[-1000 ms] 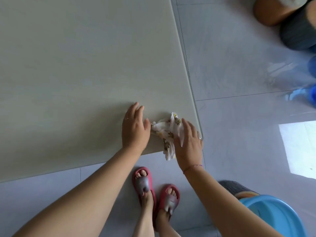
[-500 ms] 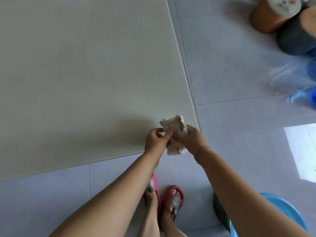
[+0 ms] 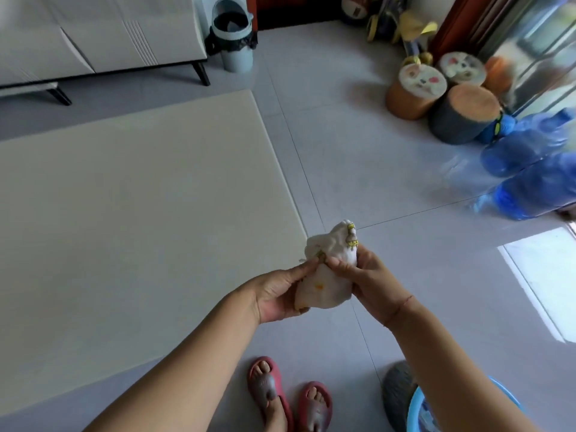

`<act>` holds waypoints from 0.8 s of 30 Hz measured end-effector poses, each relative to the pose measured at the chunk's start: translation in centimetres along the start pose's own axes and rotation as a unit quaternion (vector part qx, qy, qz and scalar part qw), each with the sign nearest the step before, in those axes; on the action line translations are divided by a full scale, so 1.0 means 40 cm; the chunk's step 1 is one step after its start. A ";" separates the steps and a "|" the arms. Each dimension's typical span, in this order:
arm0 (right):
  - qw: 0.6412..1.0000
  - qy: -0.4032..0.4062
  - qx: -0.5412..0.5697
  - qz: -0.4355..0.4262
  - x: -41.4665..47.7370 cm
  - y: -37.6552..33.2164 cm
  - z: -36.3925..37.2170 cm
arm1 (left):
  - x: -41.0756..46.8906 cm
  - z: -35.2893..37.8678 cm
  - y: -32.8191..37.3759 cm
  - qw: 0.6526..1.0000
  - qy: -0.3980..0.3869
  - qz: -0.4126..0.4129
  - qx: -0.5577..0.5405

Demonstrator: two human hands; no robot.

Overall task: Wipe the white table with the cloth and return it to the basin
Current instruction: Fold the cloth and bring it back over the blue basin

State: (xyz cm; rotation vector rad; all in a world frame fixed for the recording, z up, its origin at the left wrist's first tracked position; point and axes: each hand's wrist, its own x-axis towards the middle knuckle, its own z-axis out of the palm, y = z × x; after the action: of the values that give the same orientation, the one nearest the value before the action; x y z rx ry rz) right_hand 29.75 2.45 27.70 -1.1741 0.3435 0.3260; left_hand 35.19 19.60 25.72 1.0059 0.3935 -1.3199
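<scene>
Pale grey floor tiles fill the room, with a low white table [image 3: 124,229] taking up the left side. A pale piece of furniture on dark legs [image 3: 93,42] stands behind the table, and beside it is a light blue trash bin [image 3: 232,35] lined with a black bag. Far right, round stools [image 3: 417,88] sit next to blue water jugs [image 3: 530,145].

The cloth [image 3: 327,269] is off the table, held up in the air over the floor just past the table's right edge. It is white to cream and bunched into a soft lump that is fuller at the bottom. A crumpled end pokes up above the fingers. A small yellow cartoon print shows on that upper end, and a faint orange mark on the lower bulge.

Both hands have it. The left hand [image 3: 277,294] cups the lower left side, with its thumb and fingers pinching the fabric near the middle. The right hand [image 3: 371,285] has its fingers curled round the right side, with a thin red string at the wrist.

Below, two feet in red slippers [image 3: 268,391] stand on the tiles. At the bottom right the blue basin [image 3: 414,403] peeks out behind the right forearm, just beside a dark grey stool [image 3: 396,391].
</scene>
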 end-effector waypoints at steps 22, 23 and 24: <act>0.837 0.509 0.185 -0.076 -0.375 0.186 -0.249 | 0.282 0.371 -0.148 0.949 0.016 0.050 0.311; 0.825 0.527 0.191 -0.076 -0.399 0.209 -0.262 | 0.297 0.388 -0.178 0.945 0.010 0.038 0.324; 0.810 0.547 0.198 -0.072 -0.426 0.236 -0.274 | 0.311 0.405 -0.213 0.941 0.004 0.024 0.338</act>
State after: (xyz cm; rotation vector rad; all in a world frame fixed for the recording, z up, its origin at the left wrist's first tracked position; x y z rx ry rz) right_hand 9.40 -5.64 23.29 -0.8518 1.2580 -0.5977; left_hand 25.90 -0.17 22.01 1.5763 -0.1007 -1.4369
